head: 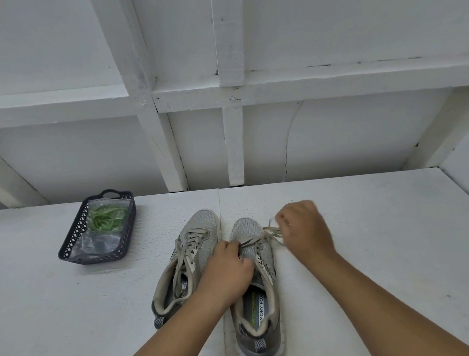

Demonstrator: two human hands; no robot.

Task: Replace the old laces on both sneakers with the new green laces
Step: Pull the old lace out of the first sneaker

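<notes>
Two grey sneakers stand side by side on the white table, toes pointing away from me. The left sneaker still carries its beige lace, loosely tied. On the right sneaker my left hand rests over the tongue and pinches the old beige lace near the eyelets. My right hand, slightly blurred, grips the lace's loose end and holds it out to the right of the shoe. The green laces lie inside a clear plastic bag in a basket at the left.
A dark perforated plastic basket sits at the table's left rear. A white framed wall rises directly behind the table. A seam runs down the tabletop between the two shoes.
</notes>
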